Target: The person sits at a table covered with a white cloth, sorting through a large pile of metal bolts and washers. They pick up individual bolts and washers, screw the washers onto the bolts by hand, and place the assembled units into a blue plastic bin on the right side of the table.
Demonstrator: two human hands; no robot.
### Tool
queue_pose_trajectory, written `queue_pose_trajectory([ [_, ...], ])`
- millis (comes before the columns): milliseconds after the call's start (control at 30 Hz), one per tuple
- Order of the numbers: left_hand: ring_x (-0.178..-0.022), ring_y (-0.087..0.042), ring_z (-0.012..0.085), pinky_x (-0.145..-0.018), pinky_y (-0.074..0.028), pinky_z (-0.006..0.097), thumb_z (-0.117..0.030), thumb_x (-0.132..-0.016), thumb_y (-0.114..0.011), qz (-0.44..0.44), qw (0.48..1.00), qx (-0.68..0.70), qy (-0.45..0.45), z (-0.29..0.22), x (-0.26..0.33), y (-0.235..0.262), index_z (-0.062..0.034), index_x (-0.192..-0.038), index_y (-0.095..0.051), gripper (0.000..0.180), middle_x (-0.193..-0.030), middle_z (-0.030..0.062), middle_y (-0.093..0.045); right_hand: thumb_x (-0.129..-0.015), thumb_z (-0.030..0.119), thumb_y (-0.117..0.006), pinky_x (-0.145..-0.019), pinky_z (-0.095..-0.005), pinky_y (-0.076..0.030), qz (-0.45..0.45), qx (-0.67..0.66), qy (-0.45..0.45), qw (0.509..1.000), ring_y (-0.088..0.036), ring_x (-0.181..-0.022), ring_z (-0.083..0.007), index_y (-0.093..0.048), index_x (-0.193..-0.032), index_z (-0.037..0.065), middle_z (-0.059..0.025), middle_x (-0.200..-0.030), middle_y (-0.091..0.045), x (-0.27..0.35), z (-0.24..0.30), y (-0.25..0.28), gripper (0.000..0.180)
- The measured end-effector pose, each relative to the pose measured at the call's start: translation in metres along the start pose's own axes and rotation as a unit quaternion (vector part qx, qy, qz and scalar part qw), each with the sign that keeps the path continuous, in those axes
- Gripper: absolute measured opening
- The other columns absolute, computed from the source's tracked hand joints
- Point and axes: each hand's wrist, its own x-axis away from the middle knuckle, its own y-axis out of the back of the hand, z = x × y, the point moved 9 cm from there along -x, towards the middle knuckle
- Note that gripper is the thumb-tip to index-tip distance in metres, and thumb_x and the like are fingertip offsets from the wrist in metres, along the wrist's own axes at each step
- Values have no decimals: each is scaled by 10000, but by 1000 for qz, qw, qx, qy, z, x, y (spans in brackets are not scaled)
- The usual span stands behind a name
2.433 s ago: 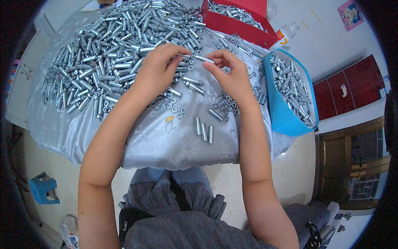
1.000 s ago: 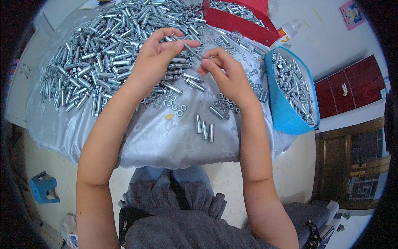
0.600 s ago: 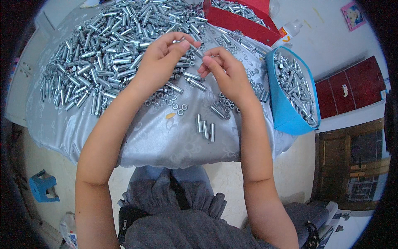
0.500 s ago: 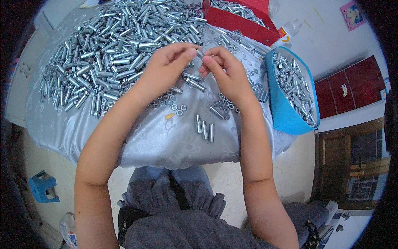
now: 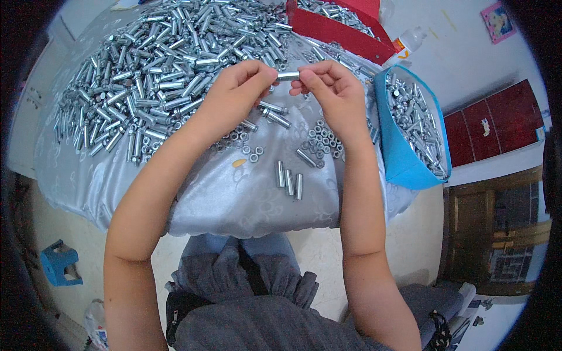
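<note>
Both my hands meet over the table and hold one short silver metal sleeve (image 5: 288,75) between them. My left hand (image 5: 237,93) pinches its left end and my right hand (image 5: 331,93) pinches its right end. A big heap of silver bolts and sleeves (image 5: 164,64) lies behind my left hand on the shiny grey tablecloth (image 5: 234,193). Loose nuts (image 5: 322,137) lie under my right hand. Three sleeves (image 5: 288,178) lie side by side nearer the table's front edge.
A blue bin (image 5: 404,158) full of metal parts stands at the right. A red tray (image 5: 333,26) with more parts sits at the back, a white bottle (image 5: 407,41) beside it. A small blue stool (image 5: 58,266) is on the floor at lower left.
My hands have lifted slightly off the pile and now hold a single sleeve level between the fingertips; earlier they were lower, picking among the parts.
</note>
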Motion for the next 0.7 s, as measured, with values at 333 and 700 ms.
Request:
queue_pose_trajectory([
  [333, -448, -346, 47, -409, -282, 194, -407, -859, -469, 94, 992, 24, 81, 4, 9, -23, -76, -776, -564, 354, -553, -52, -417, -802, 116, -581, -621, -217, -452, 50, 98, 21, 994, -573, -671, -106, -592, -850, -10, -59, -739, -610, 2, -7, -8, 136],
  [700, -443, -349, 49, -423, -272, 209, -364, -848, -498, -17, 994, -27, 109, 6, 7, -1, -53, -869, -622, 335, -503, -55, -386, -713, 190, -616, -615, -310, -461, -152, 414, -47, 896, -598, -628, -249, -650, -799, 18, -153, -707, -617, -1, -26, 72, 195],
])
